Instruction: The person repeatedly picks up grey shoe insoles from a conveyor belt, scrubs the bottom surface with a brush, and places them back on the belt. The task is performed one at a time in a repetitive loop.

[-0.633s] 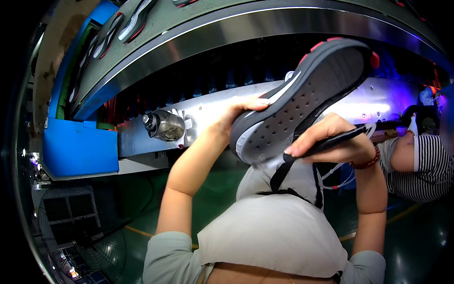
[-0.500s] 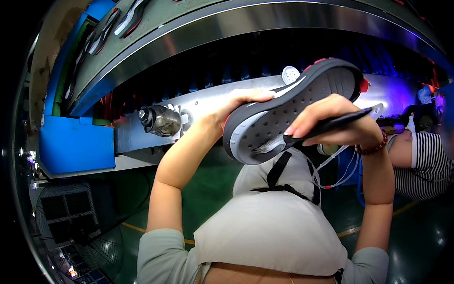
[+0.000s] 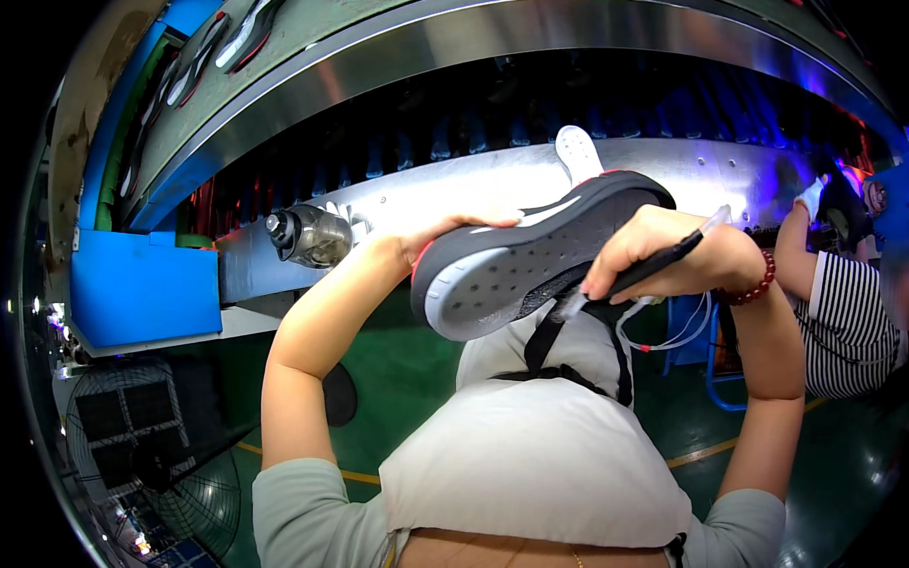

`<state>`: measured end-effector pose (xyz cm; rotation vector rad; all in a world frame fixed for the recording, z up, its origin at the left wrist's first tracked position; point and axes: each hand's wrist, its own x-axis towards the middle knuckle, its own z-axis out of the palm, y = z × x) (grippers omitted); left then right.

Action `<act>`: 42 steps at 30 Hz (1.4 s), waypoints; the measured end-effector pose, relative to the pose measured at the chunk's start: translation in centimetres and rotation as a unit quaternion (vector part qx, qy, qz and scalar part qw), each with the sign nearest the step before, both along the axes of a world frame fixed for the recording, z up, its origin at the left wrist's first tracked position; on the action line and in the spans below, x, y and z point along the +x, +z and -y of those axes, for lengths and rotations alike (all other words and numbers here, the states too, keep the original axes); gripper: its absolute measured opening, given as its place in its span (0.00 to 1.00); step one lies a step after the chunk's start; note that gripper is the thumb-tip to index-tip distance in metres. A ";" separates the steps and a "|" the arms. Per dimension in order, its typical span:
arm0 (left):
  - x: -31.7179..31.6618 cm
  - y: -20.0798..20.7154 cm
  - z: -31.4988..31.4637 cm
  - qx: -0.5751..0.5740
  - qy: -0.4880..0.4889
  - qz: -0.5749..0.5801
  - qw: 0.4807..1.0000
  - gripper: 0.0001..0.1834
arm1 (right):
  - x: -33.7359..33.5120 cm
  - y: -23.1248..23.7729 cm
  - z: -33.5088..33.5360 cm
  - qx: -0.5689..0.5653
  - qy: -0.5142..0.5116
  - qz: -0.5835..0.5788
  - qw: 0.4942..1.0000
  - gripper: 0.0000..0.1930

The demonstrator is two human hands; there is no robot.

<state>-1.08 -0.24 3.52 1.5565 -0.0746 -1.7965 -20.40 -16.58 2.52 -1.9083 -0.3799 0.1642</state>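
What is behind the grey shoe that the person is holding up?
Behind the grey shoe runs a long shiny metal housing, with a white sole-shaped piece sticking up above the shoe. The left hand grips its far side; those fingers and the shoe's upper are mostly hidden.

The shoe shows a grey sole with dark dots and a red edge. A blue bin sits left; at far right, a black-and-white striped shirt over the green floor.
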 end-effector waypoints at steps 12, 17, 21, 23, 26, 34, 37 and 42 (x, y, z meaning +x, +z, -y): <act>3.1 -1.0 -2.9 0.044 0.137 0.023 0.989 0.19 | -2.9 -2.7 1.7 0.164 -0.129 0.009 0.978 0.10; 3.1 -0.3 -2.8 0.022 0.065 0.111 0.991 0.22 | -2.8 -3.8 2.5 0.069 -0.128 0.023 0.989 0.08; 4.5 -2.1 -3.2 -0.004 0.088 -0.015 0.996 0.22 | -3.8 -1.1 2.5 0.201 -0.241 -0.097 0.945 0.09; 4.0 -5.7 -2.8 -0.079 0.139 -0.168 0.973 0.20 | -2.6 -0.9 1.6 0.197 -0.271 -0.050 0.941 0.09; 0.3 -7.9 -1.0 -0.145 0.210 -0.242 0.936 0.21 | -0.5 -4.0 -0.4 0.276 -0.316 -0.054 0.906 0.09; -0.5 -11.6 -0.7 -0.177 0.224 -0.304 0.909 0.23 | 0.3 -13.1 -1.5 0.057 -0.648 0.122 0.749 0.06; -0.3 -11.9 0.1 -0.145 0.217 -0.264 0.929 0.24 | -0.2 -10.4 -5.9 0.163 -0.541 0.042 0.824 0.06; 2.4 -7.6 -1.4 -0.224 0.197 -0.166 0.940 0.26 | -7.3 -9.3 -2.9 0.481 -0.431 0.207 0.735 0.11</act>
